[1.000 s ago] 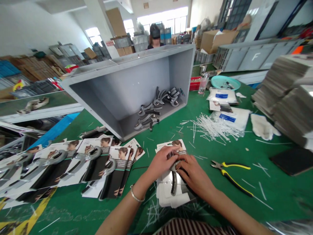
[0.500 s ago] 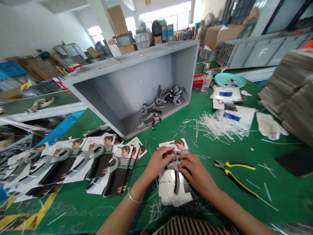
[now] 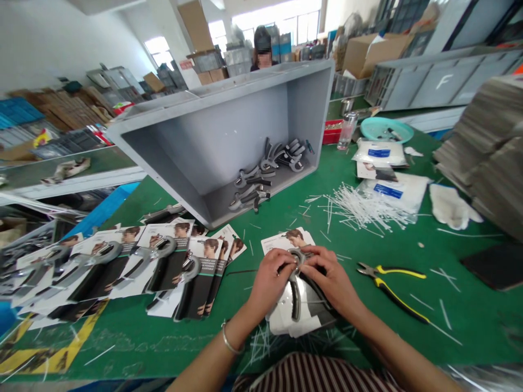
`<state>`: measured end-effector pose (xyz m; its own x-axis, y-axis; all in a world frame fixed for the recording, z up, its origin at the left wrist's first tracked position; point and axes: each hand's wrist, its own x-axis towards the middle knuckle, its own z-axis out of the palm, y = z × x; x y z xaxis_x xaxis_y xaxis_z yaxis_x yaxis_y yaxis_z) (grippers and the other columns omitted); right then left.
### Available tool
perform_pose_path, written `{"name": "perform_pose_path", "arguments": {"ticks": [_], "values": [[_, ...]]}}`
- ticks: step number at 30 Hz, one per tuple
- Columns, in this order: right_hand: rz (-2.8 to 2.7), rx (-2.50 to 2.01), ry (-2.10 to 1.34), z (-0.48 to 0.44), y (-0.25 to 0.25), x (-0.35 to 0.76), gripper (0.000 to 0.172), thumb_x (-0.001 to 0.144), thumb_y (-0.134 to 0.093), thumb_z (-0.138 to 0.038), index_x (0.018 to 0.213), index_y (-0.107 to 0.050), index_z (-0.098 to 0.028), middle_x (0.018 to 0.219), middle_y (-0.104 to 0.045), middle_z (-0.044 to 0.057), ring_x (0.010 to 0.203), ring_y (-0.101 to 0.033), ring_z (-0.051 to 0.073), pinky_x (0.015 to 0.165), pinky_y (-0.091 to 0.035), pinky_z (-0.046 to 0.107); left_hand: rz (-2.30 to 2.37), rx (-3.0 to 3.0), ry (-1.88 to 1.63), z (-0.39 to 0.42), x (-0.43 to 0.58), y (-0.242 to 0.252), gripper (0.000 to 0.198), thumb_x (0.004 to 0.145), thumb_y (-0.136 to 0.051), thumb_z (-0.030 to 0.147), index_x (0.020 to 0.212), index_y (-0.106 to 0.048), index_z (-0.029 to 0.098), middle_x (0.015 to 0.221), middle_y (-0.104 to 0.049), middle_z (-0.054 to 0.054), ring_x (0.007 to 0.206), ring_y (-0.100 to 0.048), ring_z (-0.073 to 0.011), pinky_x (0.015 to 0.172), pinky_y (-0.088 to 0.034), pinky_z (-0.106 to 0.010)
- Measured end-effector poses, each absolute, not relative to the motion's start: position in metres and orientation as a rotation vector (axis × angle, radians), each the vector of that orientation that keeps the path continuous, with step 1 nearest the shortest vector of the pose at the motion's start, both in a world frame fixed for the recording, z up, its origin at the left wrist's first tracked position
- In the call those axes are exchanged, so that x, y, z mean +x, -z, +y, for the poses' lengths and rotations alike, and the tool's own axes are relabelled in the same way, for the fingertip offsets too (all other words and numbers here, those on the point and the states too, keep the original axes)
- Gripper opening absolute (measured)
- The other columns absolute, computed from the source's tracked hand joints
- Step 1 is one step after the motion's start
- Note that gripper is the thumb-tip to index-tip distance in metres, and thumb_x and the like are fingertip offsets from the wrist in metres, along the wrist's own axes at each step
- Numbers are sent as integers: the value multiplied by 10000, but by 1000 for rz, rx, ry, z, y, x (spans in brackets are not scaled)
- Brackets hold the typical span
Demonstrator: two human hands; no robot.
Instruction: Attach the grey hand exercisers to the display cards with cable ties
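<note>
Pinching the looped head of a hand grip (image 3: 296, 258), the left hand (image 3: 269, 283) and right hand (image 3: 332, 277) have drawn together since a moment ago, when they lay spread over it. The fingers (image 3: 316, 261) of both now curl closed on the head from either side. The grip sits near the bench's (image 3: 469, 326) front edge, about midway along, its dark handle running down over a clear plastic shell (image 3: 304, 313). A printed card (image 3: 286, 240) shows beyond the fingers, and the shell now sits at a slightly different angle beneath them.

Just right of the right hand lie yellow-handled pliers (image 3: 388, 286). Toward the bench's left edge, a fanned row of carded grips (image 3: 134, 269) overlaps. Beyond the hands, a tilted grey bin (image 3: 220, 130) holds loose grips (image 3: 263, 174), and white cable ties (image 3: 363, 209) lie scattered to its right.
</note>
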<state>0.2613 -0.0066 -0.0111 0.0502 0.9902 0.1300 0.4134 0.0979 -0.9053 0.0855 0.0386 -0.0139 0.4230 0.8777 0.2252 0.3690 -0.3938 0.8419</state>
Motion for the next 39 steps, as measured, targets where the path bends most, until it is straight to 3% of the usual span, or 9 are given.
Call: {"name": "perform_pose_path", "arguments": {"ticks": [11, 33, 39], "values": [[-1816, -1413, -854, -8, 8, 264, 188, 917, -607, -338, 789, -703, -239, 1469, -470, 21, 1333, -387, 282, 1060, -300, 484, 1037, 1849, -934, 38, 85, 14, 114, 871, -626, 143, 869, -714, 214, 945, -652, -31, 963, -611, -178, 907, -464, -318], [-1812, -1421, -794, -7, 11, 262, 173, 906, -617, -343, 803, -720, -250, 1429, -512, 31, 1304, -427, 290, 1048, -335, 511, 1031, 1933, -947, 34, 83, 18, 132, 875, -623, 138, 890, -722, 224, 987, -664, -43, 999, -608, -195, 929, -470, -348], [-1711, -1465, -814, -1, 10, 258, 203, 917, -589, -352, 797, -712, -245, 1302, -609, 48, 1213, -500, 280, 1015, -362, 500, 961, 2058, -870, 35, 76, 12, 150, 903, -587, 170, 946, -719, 229, 1037, -664, -57, 1035, -582, -211, 956, -444, -370]]}}
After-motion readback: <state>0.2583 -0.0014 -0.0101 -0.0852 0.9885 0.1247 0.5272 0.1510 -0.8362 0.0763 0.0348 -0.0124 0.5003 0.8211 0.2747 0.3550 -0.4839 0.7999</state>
